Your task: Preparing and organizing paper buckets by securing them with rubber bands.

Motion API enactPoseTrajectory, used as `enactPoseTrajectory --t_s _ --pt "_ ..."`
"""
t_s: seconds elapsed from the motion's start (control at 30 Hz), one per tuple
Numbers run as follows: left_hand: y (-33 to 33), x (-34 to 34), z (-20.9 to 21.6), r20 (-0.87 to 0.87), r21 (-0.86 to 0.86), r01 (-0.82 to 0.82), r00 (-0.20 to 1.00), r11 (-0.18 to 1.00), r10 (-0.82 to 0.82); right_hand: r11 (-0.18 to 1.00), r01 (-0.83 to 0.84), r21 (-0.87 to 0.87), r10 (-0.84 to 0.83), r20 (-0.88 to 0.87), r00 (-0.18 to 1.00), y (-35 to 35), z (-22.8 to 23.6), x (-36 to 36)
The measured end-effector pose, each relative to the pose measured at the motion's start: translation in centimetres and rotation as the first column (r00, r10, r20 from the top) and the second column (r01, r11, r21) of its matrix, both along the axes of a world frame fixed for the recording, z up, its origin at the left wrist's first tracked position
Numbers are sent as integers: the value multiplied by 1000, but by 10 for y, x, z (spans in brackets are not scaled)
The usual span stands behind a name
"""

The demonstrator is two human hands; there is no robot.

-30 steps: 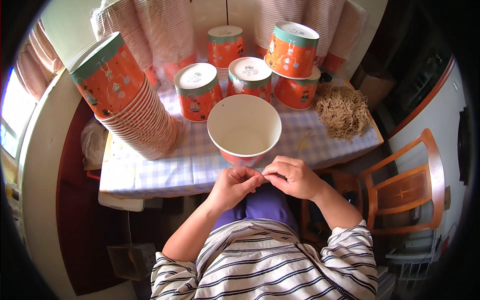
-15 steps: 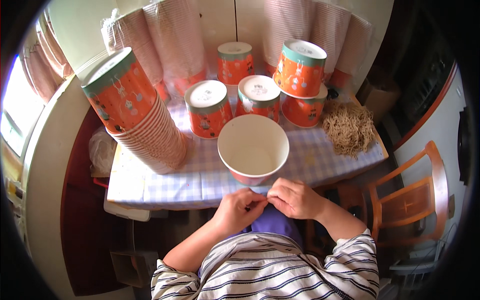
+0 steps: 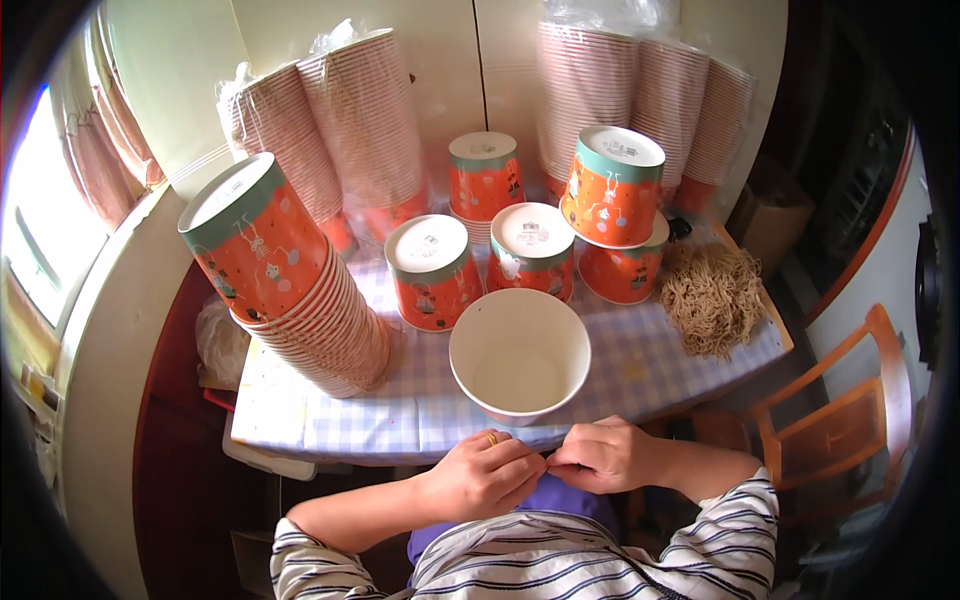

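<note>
My left hand (image 3: 490,470) and my right hand (image 3: 607,454) meet fingertip to fingertip just off the table's near edge. Both are pinched closed; anything between the fingertips is too small or hidden to make out. A ring shows on a left finger. Right beyond them a large paper bucket (image 3: 520,357) stands with its mouth up, showing a pale inside with nothing in it. Neither hand appears to touch it. Behind it, orange and green paper buckets stand upside down, one at the left (image 3: 432,270) and one in the middle (image 3: 531,250).
A tall leaning stack of nested buckets (image 3: 300,290) occupies the table's left. At right, one upturned bucket (image 3: 613,190) tops another, beside a tangled heap of tan cords (image 3: 712,300). Plastic-wrapped bucket stacks (image 3: 365,120) line the back wall. A wooden chair (image 3: 830,410) stands right of the checkered tablecloth (image 3: 330,425).
The view has tipped, so the table and its contents sit lower in the picture. My left hand has turned to show more of its back. The fingertips remain pinched together.
</note>
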State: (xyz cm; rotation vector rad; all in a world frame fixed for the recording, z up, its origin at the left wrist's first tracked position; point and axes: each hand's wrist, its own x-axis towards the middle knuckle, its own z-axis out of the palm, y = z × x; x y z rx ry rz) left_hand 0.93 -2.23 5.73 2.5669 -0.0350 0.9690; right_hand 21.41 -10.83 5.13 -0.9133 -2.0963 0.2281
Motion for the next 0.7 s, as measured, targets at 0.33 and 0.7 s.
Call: enactPoseTrajectory --t_s 0.33,0.7 --pt "112 47 79 114 698 -28 991 716 -72 877 28 479 -218 346 913 90 81 45" --pt "223 96 100 148 917 -181 982 355 119 697 172 696 -486 282 827 209 82 79"
